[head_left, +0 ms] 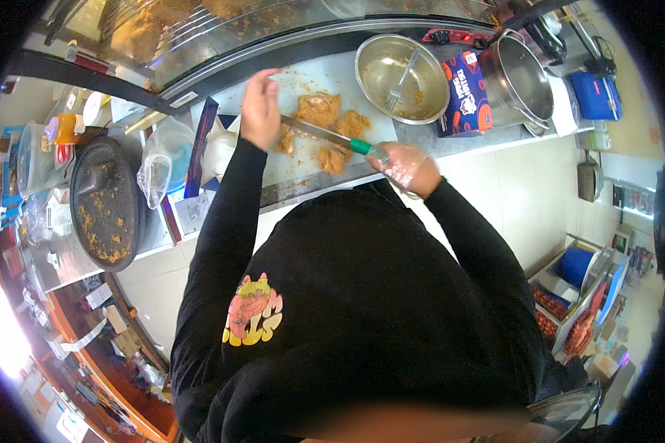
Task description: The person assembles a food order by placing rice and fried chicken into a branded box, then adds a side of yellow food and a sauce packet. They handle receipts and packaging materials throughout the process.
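My right hand (408,168), in a clear plastic glove, is closed round the green handle of a knife (319,132). The blade points left and lies across breaded, golden-brown pieces of food that look like fried chicken (319,111). Another crumbed piece (332,160) sits on the near side of the blade. All of it rests on a white cutting board (380,131) strewn with crumbs. Raised beside the knife's tip, my left hand (260,112) has its fingers stretched out and holds nothing.
A steel bowl (369,63) with a fork (403,83) stands behind the board. To its right are a printed box (465,96) and a deep steel pot (521,66). At left lie a dark oval tray (81,199) with crumbs and a clear plastic container (171,151). A glass case (222,44) lines the back.
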The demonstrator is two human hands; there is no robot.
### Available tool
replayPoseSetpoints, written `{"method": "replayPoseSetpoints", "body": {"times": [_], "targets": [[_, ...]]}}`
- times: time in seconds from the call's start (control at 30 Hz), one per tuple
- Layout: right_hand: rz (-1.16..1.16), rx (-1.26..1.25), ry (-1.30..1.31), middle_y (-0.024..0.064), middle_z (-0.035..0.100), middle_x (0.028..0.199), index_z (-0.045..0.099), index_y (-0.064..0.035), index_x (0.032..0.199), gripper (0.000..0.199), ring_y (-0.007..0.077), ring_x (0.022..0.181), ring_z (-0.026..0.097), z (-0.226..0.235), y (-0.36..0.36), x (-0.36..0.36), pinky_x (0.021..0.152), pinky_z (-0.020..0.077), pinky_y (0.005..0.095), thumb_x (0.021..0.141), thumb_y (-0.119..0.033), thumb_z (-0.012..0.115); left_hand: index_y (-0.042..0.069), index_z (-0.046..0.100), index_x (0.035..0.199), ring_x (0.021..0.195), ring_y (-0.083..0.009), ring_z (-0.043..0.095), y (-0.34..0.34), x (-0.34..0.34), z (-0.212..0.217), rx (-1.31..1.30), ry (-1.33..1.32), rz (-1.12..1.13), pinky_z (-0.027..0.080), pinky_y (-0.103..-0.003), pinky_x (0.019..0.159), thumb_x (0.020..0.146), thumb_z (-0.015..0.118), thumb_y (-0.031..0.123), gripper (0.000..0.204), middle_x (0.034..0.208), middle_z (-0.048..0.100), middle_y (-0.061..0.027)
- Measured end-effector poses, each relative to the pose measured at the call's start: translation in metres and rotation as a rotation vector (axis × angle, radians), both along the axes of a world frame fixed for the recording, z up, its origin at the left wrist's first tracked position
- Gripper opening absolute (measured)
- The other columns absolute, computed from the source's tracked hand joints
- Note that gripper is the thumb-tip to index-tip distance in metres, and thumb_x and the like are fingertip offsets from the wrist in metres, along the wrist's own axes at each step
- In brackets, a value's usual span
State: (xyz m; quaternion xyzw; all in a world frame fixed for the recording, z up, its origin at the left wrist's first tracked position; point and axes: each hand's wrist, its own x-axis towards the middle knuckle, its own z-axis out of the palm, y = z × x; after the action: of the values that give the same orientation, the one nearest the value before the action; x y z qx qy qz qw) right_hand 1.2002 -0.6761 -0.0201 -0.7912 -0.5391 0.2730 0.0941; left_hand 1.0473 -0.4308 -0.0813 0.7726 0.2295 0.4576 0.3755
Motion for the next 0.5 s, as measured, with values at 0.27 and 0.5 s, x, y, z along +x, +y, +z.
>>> {"method": "replayPoseSetpoints", "body": {"times": [0.27, 0.5], "targets": [[0.234, 0.344, -0.348, 0.0145, 0.061, 0.073, 0.060, -0.0065, 0.092, 0.033, 0.0336, 0.068, 0.063, 0.004, 0.101, 0.003, 0.061, 0.0496, 0.0454, 0.090, -0.039, 0.062, 0.003, 0.059, 0.107, 0.081, -0.0294, 0.056, -0.048, -0.098, 0.023, 0.180, 0.303, 0.327, 0.046, -0.039, 0.074, 0.090, 0.059, 0.007, 0.017, 0.089, 0.058, -0.0135], [0.265, 0.277, -0.389, 0.0200, 0.057, 0.119, 0.060, -0.0114, 0.124, 0.054, 0.0380, 0.110, 0.057, -0.025, 0.118, -0.008, 0.091, 0.0475, 0.0464, 0.088, -0.051, 0.060, 0.005, 0.061, 0.108, 0.100, -0.0340, 0.058, -0.099, -0.140, -0.004, 0.125, 0.503, 0.230, 0.047, -0.042, 0.085, 0.086, 0.063, 0.007, 0.021, 0.106, 0.061, -0.0141]]}}
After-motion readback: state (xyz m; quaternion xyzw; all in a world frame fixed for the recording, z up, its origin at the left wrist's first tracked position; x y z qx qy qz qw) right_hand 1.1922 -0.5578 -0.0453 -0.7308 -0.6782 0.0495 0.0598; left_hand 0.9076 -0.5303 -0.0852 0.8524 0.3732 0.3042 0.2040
